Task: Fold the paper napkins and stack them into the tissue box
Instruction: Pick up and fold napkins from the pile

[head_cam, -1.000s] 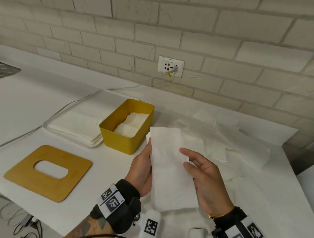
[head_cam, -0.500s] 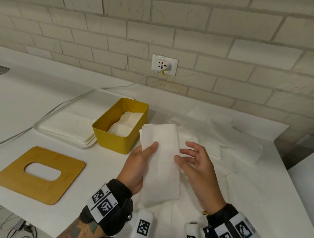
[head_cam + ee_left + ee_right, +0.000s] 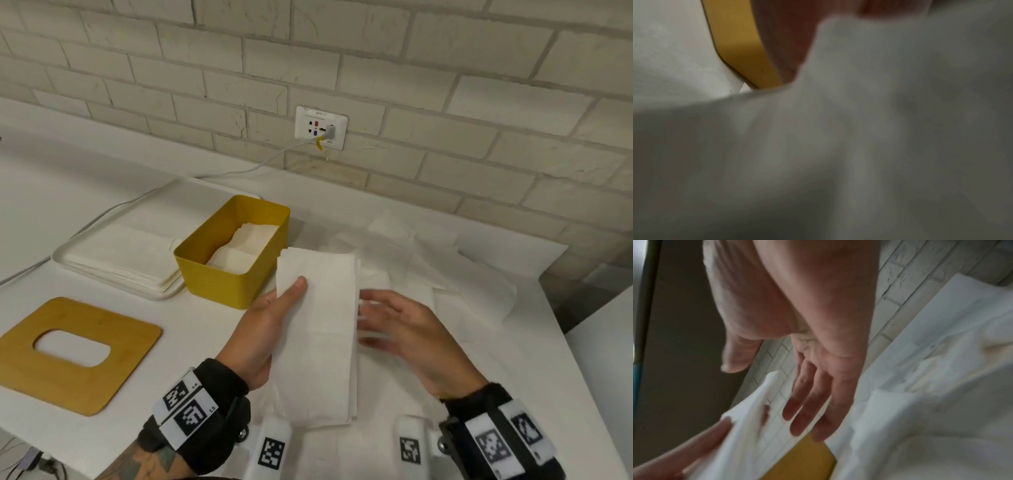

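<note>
A long folded white napkin (image 3: 318,329) is held above the table by my left hand (image 3: 274,318), thumb on top and fingers hidden beneath it. My right hand (image 3: 387,325) hovers just right of the napkin's edge, fingers straight and blurred, holding nothing. The right wrist view shows those straight fingers (image 3: 807,405) beside the napkin (image 3: 748,434). The yellow tissue box (image 3: 226,274) stands open just left of the napkin, with folded napkins (image 3: 243,246) inside. In the left wrist view the napkin (image 3: 838,146) fills the frame, with the box wall (image 3: 740,45) behind.
A wooden lid with an oval slot (image 3: 68,353) lies at the front left. A white tray (image 3: 102,274) with a napkin stack sits behind the box. Loose unfolded napkins (image 3: 445,274) cover the table to the right. A cable (image 3: 257,164) runs from the wall socket (image 3: 321,127).
My left thumb came over the napkin's front and now pinches it alone. My right hand let go of the right edge and drew slightly away.
</note>
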`<state>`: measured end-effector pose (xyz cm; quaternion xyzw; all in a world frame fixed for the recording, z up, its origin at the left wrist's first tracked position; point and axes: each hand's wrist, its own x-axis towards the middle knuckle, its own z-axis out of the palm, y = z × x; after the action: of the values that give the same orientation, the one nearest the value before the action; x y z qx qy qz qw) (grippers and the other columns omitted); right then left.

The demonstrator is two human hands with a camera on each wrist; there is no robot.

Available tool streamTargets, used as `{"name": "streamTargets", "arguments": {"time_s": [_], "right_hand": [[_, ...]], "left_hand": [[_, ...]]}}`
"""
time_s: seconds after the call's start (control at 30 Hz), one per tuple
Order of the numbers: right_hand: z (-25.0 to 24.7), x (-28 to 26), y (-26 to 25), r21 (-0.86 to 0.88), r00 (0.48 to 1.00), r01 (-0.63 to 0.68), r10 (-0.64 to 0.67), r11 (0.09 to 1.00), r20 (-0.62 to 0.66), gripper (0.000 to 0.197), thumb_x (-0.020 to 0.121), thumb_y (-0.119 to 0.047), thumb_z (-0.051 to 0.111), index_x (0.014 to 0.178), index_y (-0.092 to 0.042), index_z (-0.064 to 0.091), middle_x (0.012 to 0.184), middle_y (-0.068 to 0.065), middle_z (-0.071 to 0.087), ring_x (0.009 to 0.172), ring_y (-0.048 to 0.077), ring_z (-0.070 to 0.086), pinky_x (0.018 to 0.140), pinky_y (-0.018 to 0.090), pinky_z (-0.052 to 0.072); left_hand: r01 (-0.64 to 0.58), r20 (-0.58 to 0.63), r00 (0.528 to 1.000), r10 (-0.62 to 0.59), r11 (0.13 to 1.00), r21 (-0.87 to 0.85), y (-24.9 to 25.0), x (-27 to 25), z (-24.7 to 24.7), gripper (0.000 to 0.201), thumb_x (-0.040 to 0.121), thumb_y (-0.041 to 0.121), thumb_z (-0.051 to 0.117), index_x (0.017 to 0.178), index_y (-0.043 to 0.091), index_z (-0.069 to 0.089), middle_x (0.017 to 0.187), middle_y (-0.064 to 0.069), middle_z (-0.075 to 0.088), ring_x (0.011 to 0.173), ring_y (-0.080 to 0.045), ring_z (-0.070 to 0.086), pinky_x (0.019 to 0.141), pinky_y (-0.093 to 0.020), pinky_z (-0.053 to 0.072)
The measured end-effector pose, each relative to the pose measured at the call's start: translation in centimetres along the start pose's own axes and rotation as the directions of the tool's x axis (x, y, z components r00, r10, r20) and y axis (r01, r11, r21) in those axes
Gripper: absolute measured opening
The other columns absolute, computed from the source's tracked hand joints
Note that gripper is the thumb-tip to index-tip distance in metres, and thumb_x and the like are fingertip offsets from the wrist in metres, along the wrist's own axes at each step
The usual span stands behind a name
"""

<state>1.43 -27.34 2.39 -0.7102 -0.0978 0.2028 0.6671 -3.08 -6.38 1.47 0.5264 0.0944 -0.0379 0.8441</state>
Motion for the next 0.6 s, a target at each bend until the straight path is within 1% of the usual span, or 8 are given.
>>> {"name": "streamTargets", "arguments": {"time_s": [0.13,0.17,0.23,0.27,0.33,0.43,0.5,0.6], "right_hand": [[1.5,1.7,-1.8,-0.167,0.969,0.149,-0.177,0.975,-0.17,0.016,0.095,-0.027,0.069,0.106,-0.018,0.077,0.1,0.001,0.079,0.097,0.021,0.074,0.091,0.046,0.059],[1.5,2.0,-2.0,-0.181,0.952,0.166,-0.205,0.969,-0.225,0.015,0.097,-0.026,0.067,0.102,-0.019,0.078,0.098,-0.001,0.079,0.095,0.021,0.074,0.089,0.044,0.06],[1.6,2.1,-2.2,-0.073,0.93,0.162,-0.177,0.984,-0.322,0.019,0.1,-0.028,0.061,0.101,-0.018,0.078,0.097,0.001,0.079,0.088,0.022,0.075,0.079,0.034,0.062],[1.6,2.0,-2.0,0.019,0.939,0.145,-0.131,0.989,-0.319,0.02,0.1,-0.031,0.06,0.105,-0.019,0.076,0.099,0.003,0.078,0.087,0.022,0.076,0.077,0.033,0.062],[2.3,1.1,-0.9,0.134,0.986,0.038,-0.016,0.99,-0.165,0.024,0.097,-0.033,0.064,0.118,-0.022,0.069,0.107,0.005,0.077,0.093,0.023,0.076,0.086,0.039,0.061],[3.8,-0.4,1.9,-0.072,0.995,-0.059,0.065,0.996,0.082,0.03,0.094,-0.025,0.069,0.124,-0.02,0.068,0.116,0.0,0.076,0.107,0.019,0.073,0.101,0.047,0.054],[4.1,-0.8,2.9,-0.142,0.995,-0.032,0.045,0.989,0.091,0.024,0.097,-0.025,0.067,0.121,-0.022,0.072,0.116,-0.005,0.076,0.11,0.014,0.071,0.104,0.046,0.053],[4.2,-0.8,2.4,-0.158,0.999,0.007,-0.001,0.987,0.037,0.025,0.096,-0.024,0.069,0.121,-0.03,0.069,0.115,-0.012,0.075,0.109,0.008,0.07,0.101,0.041,0.055]], "left_hand": [[0.031,0.059,0.998,-0.039,0.991,0.133,-1.1,-0.5,1.2,0.034,0.103,0.033,0.051,0.121,0.013,0.07,0.115,-0.009,0.077,0.108,-0.027,0.073,0.096,-0.041,0.056],[0.027,0.058,0.998,-0.036,0.99,0.141,-1.2,-0.5,1.1,0.035,0.103,0.033,0.051,0.122,0.011,0.07,0.115,-0.009,0.077,0.109,-0.027,0.073,0.096,-0.041,0.056],[0.014,0.034,0.999,-0.018,0.993,0.116,-1.1,-0.6,0.8,0.034,0.102,0.032,0.051,0.121,0.012,0.07,0.115,-0.008,0.077,0.108,-0.026,0.073,0.097,-0.042,0.056],[0.004,0.018,1.0,-0.006,0.996,0.092,-0.9,-0.6,0.6,0.032,0.102,0.031,0.051,0.121,0.013,0.07,0.115,-0.007,0.077,0.107,-0.025,0.074,0.096,-0.042,0.056],[-0.021,-0.003,1.0,0.021,0.999,0.029,-0.4,-0.4,0.2,0.031,0.103,0.03,0.049,0.124,0.016,0.067,0.117,-0.007,0.076,0.108,-0.025,0.073,0.093,-0.041,0.059],[-0.063,-0.033,0.998,0.061,0.996,-0.061,0.1,-0.1,-0.2,0.035,0.104,0.034,0.048,0.13,0.016,0.064,0.122,-0.009,0.075,0.111,-0.027,0.072,0.088,-0.04,0.062],[-0.099,-0.052,0.994,0.096,0.993,-0.064,0.1,0.0,-0.5,0.036,0.104,0.035,0.048,0.133,0.018,0.062,0.124,-0.005,0.074,0.114,-0.025,0.071,0.09,-0.043,0.061],[-0.106,-0.04,0.993,0.108,0.993,0.046,-0.7,-0.4,-0.5,0.034,0.101,0.026,0.054,0.133,0.02,0.061,0.124,-0.002,0.074,0.113,-0.024,0.071,0.09,-0.042,0.06]]}}
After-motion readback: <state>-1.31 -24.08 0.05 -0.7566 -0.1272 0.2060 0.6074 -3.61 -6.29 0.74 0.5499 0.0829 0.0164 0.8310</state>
